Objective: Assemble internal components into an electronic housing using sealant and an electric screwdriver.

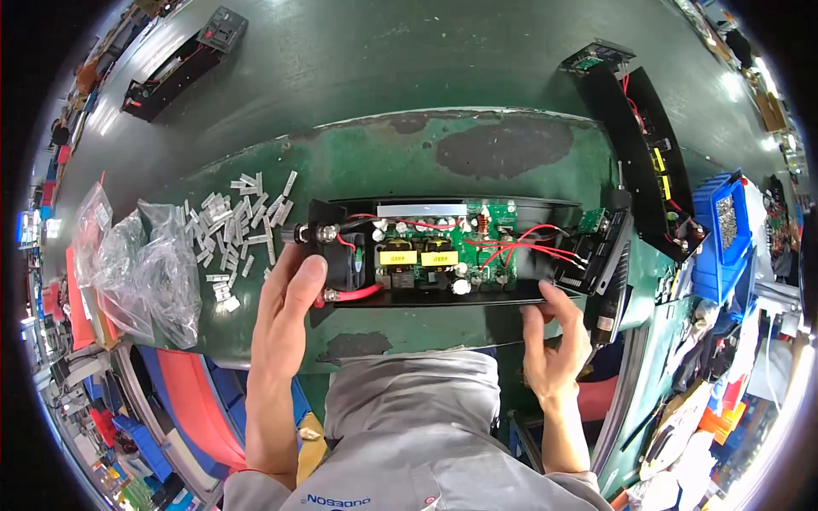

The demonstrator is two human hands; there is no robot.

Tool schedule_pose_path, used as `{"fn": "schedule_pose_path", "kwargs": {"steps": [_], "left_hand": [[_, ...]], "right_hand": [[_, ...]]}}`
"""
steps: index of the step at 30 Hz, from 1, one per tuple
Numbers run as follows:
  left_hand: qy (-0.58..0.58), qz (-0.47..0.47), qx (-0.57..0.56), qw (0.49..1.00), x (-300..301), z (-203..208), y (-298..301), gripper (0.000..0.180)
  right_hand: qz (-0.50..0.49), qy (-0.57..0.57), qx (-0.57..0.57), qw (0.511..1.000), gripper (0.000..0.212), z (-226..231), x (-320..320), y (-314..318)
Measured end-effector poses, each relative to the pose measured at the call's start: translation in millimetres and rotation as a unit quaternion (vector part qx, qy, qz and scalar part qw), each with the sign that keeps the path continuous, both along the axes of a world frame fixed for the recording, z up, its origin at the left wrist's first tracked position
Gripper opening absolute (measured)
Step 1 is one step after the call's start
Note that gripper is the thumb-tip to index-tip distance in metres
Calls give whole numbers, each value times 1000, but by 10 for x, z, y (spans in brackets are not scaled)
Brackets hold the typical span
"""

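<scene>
An opened power inverter (pixel 443 297) lies lengthwise in front of me, its black casing showing a green circuit board (pixel 501 213) with two yellow-labelled transformers (pixel 419 258). At its left end, my left hand (pixel 288 311) grips the black end panel beside the metal terminals, its fingers partly hidden. My right hand (pixel 558 345) has thumb and index finger closed at the casing's near right edge. Thin red wires (pixel 532 247) run from the board to the black right end panel (pixel 601 255), which is tilted away from the casing.
A pile of silvery metal strips (pixel 230 221) and clear plastic bags (pixel 141 264) lie at the left. Another open inverter (pixel 643 145) and a blue bin (pixel 720 247) of small parts stand at the right. A third unit (pixel 183 64) rests far left. A dark cylindrical tool (pixel 611 311) is by the right panel.
</scene>
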State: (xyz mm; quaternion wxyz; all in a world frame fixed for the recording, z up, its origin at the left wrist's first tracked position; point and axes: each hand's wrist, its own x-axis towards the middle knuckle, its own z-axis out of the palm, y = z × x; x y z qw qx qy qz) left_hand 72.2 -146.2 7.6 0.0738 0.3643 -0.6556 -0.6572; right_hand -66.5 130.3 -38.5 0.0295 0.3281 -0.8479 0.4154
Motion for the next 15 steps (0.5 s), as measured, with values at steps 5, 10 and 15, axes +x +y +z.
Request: {"fn": "schedule_pose_path", "kwargs": {"steps": [5, 10, 15], "left_hand": [[2, 7, 5, 1000, 23, -12, 81, 69], [179, 24, 168, 969, 380, -392, 11, 67], [25, 57, 152, 986, 130, -104, 251, 104]], "right_hand": [[7, -13, 3, 1000, 25, -30, -50, 55], [28, -36, -25, 999, 19, -204, -17, 162], [6, -49, -45, 998, 17, -392, 46, 252]]}}
